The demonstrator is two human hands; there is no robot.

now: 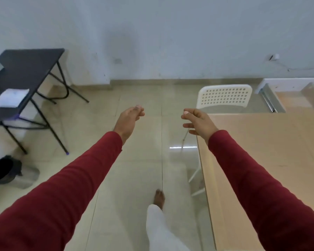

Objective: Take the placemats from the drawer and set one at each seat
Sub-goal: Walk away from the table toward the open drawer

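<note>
Both arms reach forward over the tiled floor; the left hand (130, 117) and right hand (198, 122) hang loosely curled, holding nothing, beside the wooden table (261, 142).

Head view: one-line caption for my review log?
Both empty hands, left hand and right hand, reach forward beside the wooden table.

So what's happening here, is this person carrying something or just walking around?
Nothing is being carried right now. The person, in red sleeves, has both arms stretched forward: the left hand and right hand are both empty with fingers loosely curled. They stand on the tiled floor beside a light wooden table, with a white chair at its far end and an open drawer beyond that. No placemat is visible on the table yet. A black folding table stands off to the left.
</note>
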